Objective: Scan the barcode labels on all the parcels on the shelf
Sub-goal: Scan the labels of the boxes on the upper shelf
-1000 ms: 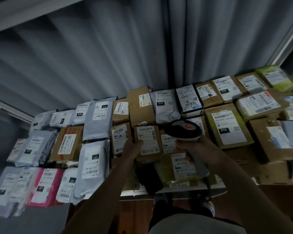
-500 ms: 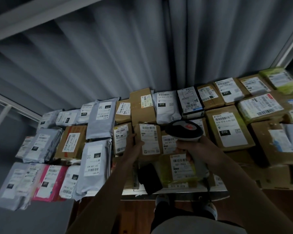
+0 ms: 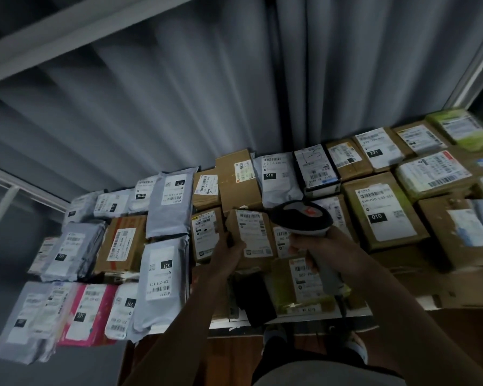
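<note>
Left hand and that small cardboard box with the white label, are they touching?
Touching. In the head view the left hand grips the lower left edge of the small cardboard box, with the thumb lying over its label.

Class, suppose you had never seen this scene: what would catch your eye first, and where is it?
First, the handheld scanner in the middle, with its red button, gripped by the right hand above a small brown box that the left hand steadies. Next, the bright pink parcel at the lower left, standing out among grey mailers and brown cartons.
</note>
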